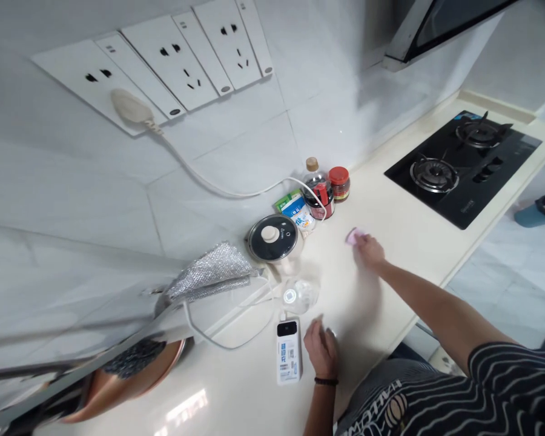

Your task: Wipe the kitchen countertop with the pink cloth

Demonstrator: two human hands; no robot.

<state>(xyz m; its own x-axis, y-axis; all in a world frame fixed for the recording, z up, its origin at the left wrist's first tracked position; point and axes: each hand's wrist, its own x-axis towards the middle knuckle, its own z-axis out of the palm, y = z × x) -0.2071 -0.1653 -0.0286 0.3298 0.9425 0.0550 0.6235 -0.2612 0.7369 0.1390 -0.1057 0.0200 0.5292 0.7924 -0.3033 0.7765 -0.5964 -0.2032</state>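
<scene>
My right hand (371,252) pinches a small pink cloth (355,236) against the cream countertop (390,239), left of the stove. My left hand (320,348) is low over the counter with its fingers curled in; a small pale glint shows by the fingertips, but whatever they hold is hidden. Just left of that hand lies a white power bank (289,354) with a dark display and a cable plugged in. Above it is a clear, rounded plastic item (301,295) with a white round label, blurred. A small electric pot (273,239) with a glass lid stands farther back.
Against the wall are a dark sauce bottle (318,194), a red-lidded jar (340,184) and a blue-white packet (297,211). A black gas stove (463,166) sits right. Silver bubble foil (215,269) and a copper-coloured pan (131,375) are left. A white cord (209,186) hangs from the socket.
</scene>
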